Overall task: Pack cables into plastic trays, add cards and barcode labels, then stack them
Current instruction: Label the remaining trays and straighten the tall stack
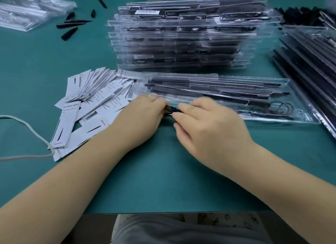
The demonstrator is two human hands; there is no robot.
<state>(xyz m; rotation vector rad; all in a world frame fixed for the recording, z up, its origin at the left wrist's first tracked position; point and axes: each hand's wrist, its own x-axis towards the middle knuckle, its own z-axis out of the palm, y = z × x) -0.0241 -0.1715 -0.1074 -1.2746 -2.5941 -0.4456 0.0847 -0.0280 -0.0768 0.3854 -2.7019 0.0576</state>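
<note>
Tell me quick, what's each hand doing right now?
Left hand: pinching one end of the black cable bundle.
Right hand: gripping the other end of that bundle.

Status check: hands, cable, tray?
Left hand and right hand pinch a black cable bundle between them. Open tray just behind. Nothing in the way.

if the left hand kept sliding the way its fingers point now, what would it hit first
The left hand points right and slightly away, pinching a small black cable bundle together with the right hand. Straight on, it would probably meet the right hand's fingers first; the clear plastic tray lies just beyond.
</note>
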